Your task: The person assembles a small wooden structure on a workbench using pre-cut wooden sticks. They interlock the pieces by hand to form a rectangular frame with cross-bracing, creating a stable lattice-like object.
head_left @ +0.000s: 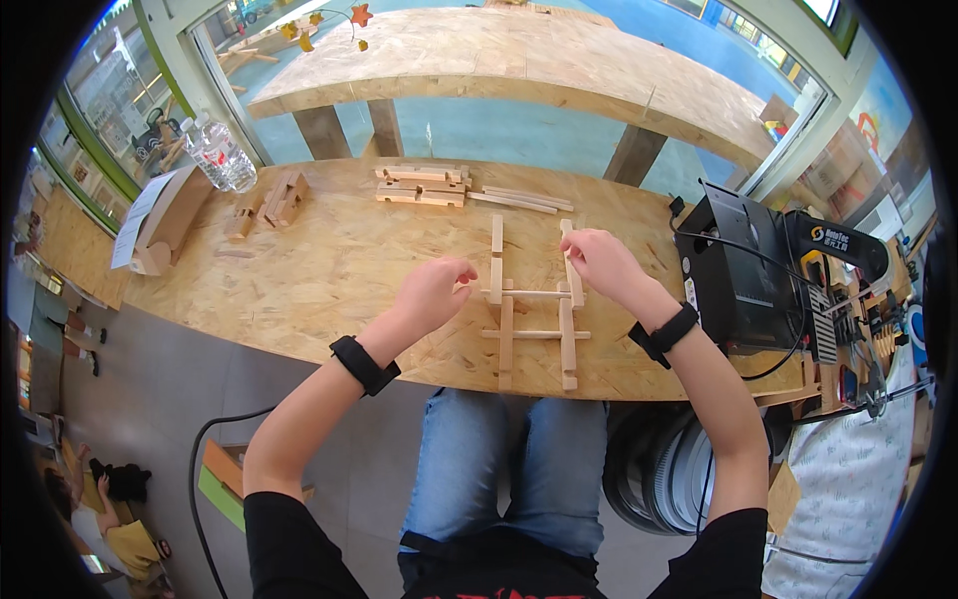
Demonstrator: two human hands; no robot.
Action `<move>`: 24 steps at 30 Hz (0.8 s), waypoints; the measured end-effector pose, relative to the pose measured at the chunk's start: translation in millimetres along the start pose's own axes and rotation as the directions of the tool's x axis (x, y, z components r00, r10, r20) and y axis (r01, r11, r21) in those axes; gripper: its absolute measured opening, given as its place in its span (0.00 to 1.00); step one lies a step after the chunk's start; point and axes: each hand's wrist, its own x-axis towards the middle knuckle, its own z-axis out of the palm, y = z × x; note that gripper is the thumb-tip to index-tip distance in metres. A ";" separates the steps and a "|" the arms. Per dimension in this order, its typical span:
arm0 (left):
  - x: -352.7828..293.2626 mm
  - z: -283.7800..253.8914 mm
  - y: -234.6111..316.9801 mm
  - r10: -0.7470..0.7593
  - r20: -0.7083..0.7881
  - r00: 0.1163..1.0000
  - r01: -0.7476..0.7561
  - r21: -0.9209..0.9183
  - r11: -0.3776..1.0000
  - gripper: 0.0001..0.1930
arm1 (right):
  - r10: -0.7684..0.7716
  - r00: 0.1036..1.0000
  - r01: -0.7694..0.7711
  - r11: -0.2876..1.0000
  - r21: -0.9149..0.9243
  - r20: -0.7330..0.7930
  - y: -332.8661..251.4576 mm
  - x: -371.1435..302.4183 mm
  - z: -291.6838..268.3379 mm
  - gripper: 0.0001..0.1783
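On the board table lies a ladder-like frame of pale wooden strips. Two lower strips, left (506, 349) and right (568, 351), run toward me, with a thin upper crossbar (536, 295) and a lower crossbar (537, 334) across them. Farther off, a left upper strip (497, 240) and a right upper strip (576, 288) meet their far ends. My right hand (606, 262) has its thumb and fingers closed at the far part of the right upper strip. Just left of the frame, my left hand (436, 293) hovers with fingers loosely bent and apart, holding nothing.
Behind the frame lie notched wooden blocks (421, 188) and thin sticks (519, 200). More notched blocks (283, 198), plastic bottles (222, 155) and a curved wooden piece (165, 225) stand far left. A black machine (738, 265) with cables occupies the right end.
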 end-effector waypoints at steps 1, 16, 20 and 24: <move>-2.5 -2.6 -0.4 -0.010 0.012 1.000 0.010 0.018 1.000 0.09 | -0.003 1.000 0.002 1.000 0.007 0.031 -3.7 10.5 0.6 0.08; -40.2 -37.6 -20.1 -0.037 0.013 0.999 0.036 0.035 0.999 0.09 | 0.131 0.989 -0.099 0.924 -0.369 0.063 6.1 128.9 58.3 0.04; -36.7 -34.6 -24.6 -0.041 -0.003 0.999 0.041 0.019 0.999 0.09 | 0.099 0.994 -0.075 0.919 -0.388 0.041 15.1 131.0 61.9 0.03; -32.8 -34.5 -19.5 -0.036 -0.002 0.999 0.036 0.004 0.999 0.09 | 0.052 0.999 -0.046 0.929 -0.366 0.004 20.4 129.3 65.1 0.04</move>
